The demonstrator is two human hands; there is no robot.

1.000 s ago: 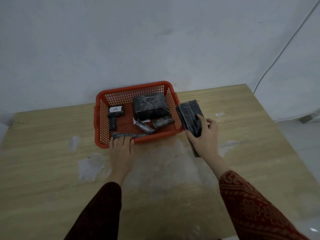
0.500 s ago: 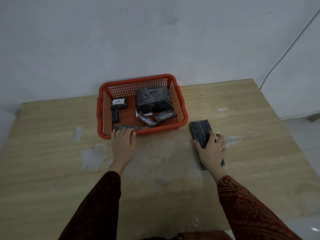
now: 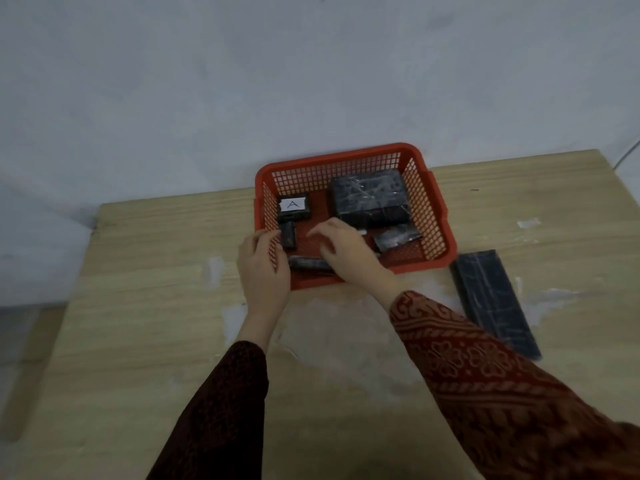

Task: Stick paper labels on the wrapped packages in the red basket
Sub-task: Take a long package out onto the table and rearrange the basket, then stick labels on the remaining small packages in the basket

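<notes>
Both hands meet at the red basket (image 3: pixel 420 188), mid-frame: left hand (image 3: pixel 263 268) clasps its lower-left rim; right hand (image 3: pixel 346 251) hovers inside, fingers loosely curled, holding nothing visible. One long package (image 3: pixel 495 301) lies outside, right.

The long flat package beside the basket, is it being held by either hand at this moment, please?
No, the long flat package lies alone on the table right of the red basket, while both hands are at the basket.

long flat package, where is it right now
In the head view, the long flat package lies on the table, outside the red basket, off its near right corner.
</notes>
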